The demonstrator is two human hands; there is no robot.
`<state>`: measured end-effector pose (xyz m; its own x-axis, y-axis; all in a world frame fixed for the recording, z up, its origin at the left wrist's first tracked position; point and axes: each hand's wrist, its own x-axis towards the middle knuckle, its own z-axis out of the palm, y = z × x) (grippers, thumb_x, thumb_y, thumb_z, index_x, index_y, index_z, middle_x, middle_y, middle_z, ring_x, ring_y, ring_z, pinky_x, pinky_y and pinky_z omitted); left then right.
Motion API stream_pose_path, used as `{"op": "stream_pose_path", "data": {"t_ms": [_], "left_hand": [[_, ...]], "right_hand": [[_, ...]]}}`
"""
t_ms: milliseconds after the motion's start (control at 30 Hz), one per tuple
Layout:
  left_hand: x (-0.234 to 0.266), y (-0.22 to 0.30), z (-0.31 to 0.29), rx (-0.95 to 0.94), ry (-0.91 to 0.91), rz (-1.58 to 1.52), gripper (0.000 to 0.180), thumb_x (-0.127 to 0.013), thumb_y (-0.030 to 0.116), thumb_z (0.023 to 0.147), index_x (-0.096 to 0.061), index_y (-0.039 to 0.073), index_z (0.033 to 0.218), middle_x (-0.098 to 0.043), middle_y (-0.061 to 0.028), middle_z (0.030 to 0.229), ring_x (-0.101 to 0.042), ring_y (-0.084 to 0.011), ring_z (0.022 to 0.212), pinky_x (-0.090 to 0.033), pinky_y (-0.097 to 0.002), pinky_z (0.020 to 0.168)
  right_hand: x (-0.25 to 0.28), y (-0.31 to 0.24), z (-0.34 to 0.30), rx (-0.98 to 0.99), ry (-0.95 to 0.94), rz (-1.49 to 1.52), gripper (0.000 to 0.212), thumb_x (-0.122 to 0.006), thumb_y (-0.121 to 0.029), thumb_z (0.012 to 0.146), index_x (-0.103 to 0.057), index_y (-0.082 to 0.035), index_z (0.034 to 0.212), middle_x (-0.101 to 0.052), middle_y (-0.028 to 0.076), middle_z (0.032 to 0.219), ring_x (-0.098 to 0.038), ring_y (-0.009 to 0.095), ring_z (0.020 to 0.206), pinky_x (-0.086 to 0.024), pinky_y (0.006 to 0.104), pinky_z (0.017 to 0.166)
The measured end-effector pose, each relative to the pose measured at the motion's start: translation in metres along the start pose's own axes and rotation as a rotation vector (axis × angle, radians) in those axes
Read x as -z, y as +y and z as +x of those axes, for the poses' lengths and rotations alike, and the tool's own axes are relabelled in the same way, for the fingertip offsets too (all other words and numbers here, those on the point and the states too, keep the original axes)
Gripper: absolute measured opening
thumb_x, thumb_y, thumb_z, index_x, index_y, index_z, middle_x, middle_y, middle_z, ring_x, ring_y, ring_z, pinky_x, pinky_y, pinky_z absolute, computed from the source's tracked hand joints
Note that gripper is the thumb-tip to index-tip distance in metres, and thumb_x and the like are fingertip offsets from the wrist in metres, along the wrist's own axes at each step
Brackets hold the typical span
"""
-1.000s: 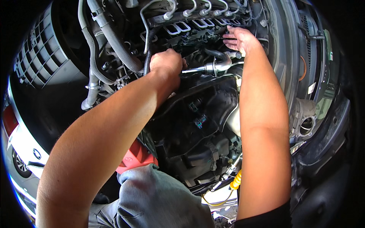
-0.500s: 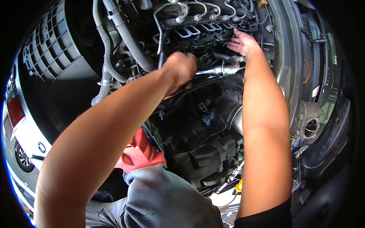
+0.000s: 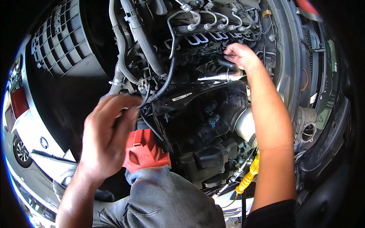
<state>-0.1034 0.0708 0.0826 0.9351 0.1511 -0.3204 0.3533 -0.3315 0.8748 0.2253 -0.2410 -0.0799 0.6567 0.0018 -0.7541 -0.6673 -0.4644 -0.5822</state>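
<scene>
My left hand is raised over the front of the engine bay, left of the red plastic piece. Its fingers are curved and somewhat blurred, the thumb stands apart from them, and I see nothing held. Deep in the bay, my right hand has its fingers bent together beside the engine; whatever lies between the fingertips is hidden. Just below it runs a shiny bent metal pipe. A row of oblong port openings lies to its left, with thin metal fuel lines beyond.
Thick grey hoses and a ribbed black conduit cross the left side. A black plastic tray fills the middle. Nearer are a yellow coiled hose and grey cloth. A metal throttle body rests at right.
My left hand has pulled back from beside the metal pipe toward the lower left. My right hand's spread fingers have curled in, staying by the engine. The view has shifted slightly.
</scene>
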Motion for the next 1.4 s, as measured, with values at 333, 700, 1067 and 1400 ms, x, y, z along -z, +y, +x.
{"op": "stream_pose_path", "data": {"t_ms": [333,700,1067,1400], "left_hand": [[-0.101,0.013,0.153,-0.084,-0.463,0.45,0.028,-0.068,0.021,0.094,-0.067,-0.001,0.11,-0.068,-0.024,0.108,-0.067,-0.0392,0.104,-0.054,-0.0453,0.091],[-0.137,-0.029,0.151,-0.768,-0.251,1.15,0.037,-0.052,0.02,0.095,-0.065,0.001,0.124,-0.055,-0.0173,0.14,-0.048,-0.0309,0.134,-0.041,-0.0427,0.108],[-0.15,-0.039,0.16,-0.911,-0.074,1.173,0.057,-0.053,0.024,0.095,-0.051,-0.007,0.143,-0.04,-0.0203,0.158,-0.041,-0.033,0.143,-0.034,-0.0461,0.118],[-0.173,-0.042,0.174,-0.889,-0.167,1.199,0.057,-0.046,0.023,0.1,-0.043,-0.006,0.149,-0.035,-0.0185,0.162,-0.032,-0.0311,0.152,-0.028,-0.045,0.123]], "right_hand": [[0.004,0.029,0.066,-0.258,0.114,-0.214,0.028,-0.065,0.002,0.075,-0.063,0.003,0.102,-0.063,0.019,0.11,-0.057,0.034,0.108,-0.045,0.0524,0.093],[-0.03,-0.007,0.003,-0.186,0.211,0.6,0.059,-0.046,-0.032,0.094,-0.044,-0.003,0.145,-0.049,0.023,0.147,-0.047,0.043,0.134,-0.029,0.0708,0.111],[-0.011,0.012,0.044,-0.127,0.33,0.721,0.056,-0.037,-0.034,0.098,-0.052,-0.008,0.145,-0.055,0.012,0.148,-0.054,0.029,0.131,-0.034,0.0492,0.116],[0.005,0.024,0.064,-0.04,0.323,0.716,0.07,-0.022,-0.049,0.105,-0.015,-0.011,0.164,-0.021,0.011,0.17,-0.022,0.026,0.156,-0.01,0.0422,0.127]]}}
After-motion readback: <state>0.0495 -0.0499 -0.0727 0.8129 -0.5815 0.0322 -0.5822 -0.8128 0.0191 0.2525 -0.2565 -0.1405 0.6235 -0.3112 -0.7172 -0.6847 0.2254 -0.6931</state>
